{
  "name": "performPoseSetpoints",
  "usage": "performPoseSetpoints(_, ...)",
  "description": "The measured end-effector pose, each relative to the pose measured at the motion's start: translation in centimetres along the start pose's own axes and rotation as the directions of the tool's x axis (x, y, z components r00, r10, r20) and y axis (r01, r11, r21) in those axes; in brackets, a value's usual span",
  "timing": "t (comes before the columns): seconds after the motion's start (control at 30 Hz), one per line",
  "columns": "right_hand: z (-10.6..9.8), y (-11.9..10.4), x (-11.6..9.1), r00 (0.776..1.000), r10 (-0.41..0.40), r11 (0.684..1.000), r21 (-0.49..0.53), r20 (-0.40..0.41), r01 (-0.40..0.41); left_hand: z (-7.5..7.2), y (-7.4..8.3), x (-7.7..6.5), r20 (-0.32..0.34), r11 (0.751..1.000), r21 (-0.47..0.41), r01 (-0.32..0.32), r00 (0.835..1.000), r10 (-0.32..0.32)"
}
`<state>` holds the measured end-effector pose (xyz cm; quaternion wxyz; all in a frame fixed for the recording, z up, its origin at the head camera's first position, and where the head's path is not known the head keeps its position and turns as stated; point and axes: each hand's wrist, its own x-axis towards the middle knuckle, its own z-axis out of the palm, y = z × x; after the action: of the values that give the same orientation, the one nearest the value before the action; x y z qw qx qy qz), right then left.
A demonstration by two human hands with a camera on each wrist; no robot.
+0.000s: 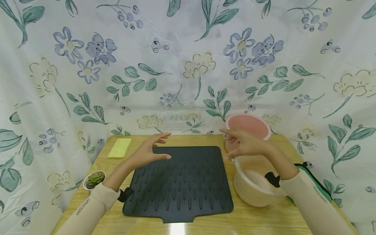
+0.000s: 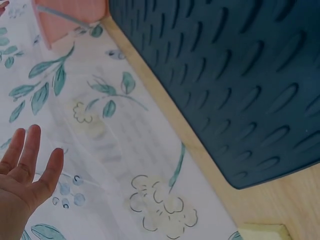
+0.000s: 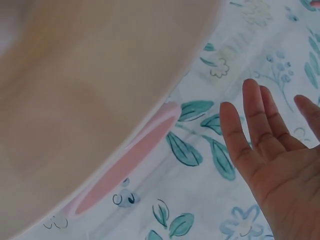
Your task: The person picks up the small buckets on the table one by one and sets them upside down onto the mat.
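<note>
Both hands raised and empty-handed above the table (image 1: 211, 225), fingers extended.
We find the left hand (image 1: 147, 152) above the far left part of the black mat (image 1: 179, 182), its thumb parted from its fingers; we find the right hand (image 1: 246, 143) in a like pose near the far edge of the cream basin (image 1: 246, 192), overlapping the pink container (image 1: 249, 123) in the head view. We note the mat flat at the table's middle, the basin upright just to its right, and the container behind the basin. We record a yellow sponge (image 1: 119, 148) at far left, a potted succulent (image 1: 95, 178) near the left forearm, and a floral cloth (image 1: 176, 36) behind.
</note>
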<state>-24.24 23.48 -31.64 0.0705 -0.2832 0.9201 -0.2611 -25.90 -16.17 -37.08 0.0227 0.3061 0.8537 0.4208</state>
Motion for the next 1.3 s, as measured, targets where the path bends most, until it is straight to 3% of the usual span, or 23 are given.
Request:
performPoseSetpoints(0.27, 0.0, 0.0, -2.1, 1.0, 0.004, 0.999, 0.052, 0.009, -0.005, 1.3, 0.0, -1.5, 0.015, 0.999, 0.004, -0.038, 0.999, 0.038)
performPoseSetpoints(0.4, 0.2, 0.1, -3.1, 0.999, -0.031, 0.998, 0.062, 0.009, 0.031, 1.9, -0.2, -2.4, 0.017, 0.999, -0.007, -0.031, 0.999, 0.031)
performPoseSetpoints(0.63, 0.7, 0.6, -4.6, 1.0, 0.0, 0.998, 0.063, 0.017, -0.001, 3.0, -1.0, -3.3, 0.028, 0.999, -0.03, -0.016, 0.999, 0.016)
performPoseSetpoints(0.8, 1.0, 0.8, -5.7, 1.0, -0.007, 0.999, 0.048, -0.025, 0.008, 3.8, -1.6, -3.8, 0.041, 0.999, -0.046, -0.003, 0.999, 0.005)
performPoseSetpoints(1.13, 1.4, 1.3, -7.6, 0.992, -0.075, 0.991, -0.114, -0.104, 0.063, 5.7, -2.4, -5.1, 0.108, 0.998, -0.069, 0.013, 0.994, -0.005)
performPoseSetpoints(1.3, 1.7, 1.5, -8.6, 0.985, -0.092, 0.994, -0.078, -0.147, 0.082, 6.4, -2.7, -5.6, 0.129, 0.996, -0.086, 0.019, 0.992, -0.007)
